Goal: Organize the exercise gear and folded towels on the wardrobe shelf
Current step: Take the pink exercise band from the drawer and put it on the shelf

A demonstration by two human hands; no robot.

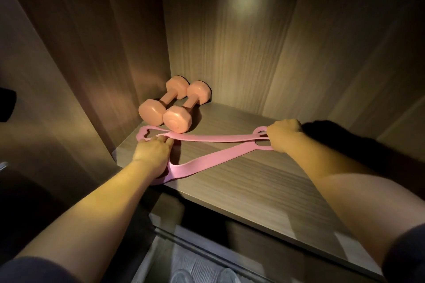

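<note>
The pink resistance band (218,156) lies spread across the front left part of the wardrobe shelf (253,181). Its left end is close to the left edge and one loop hangs slightly over the front edge.

The left hand (151,153) rests on the left end with fairly straight fingers pressing the strap down. The right hand (284,135) curls around the right end and grips it.

The step in hand appears to be gathering or folding the band. To do that well, the left hand should pin its end flat while the right brings its end over without stretching, so that the straps stack neatly and nothing slips off the front edge.

The band is a flat, soft, matte strap that crosses itself, with cut-out grip loops at both ends. It looks limp and springy, so it will likely unfold if released loosely.

Behind it, two peach-pink dumbbells (176,120) lie side by side in the back left corner, the nearer one just beside the band. No towels are in view.
</note>
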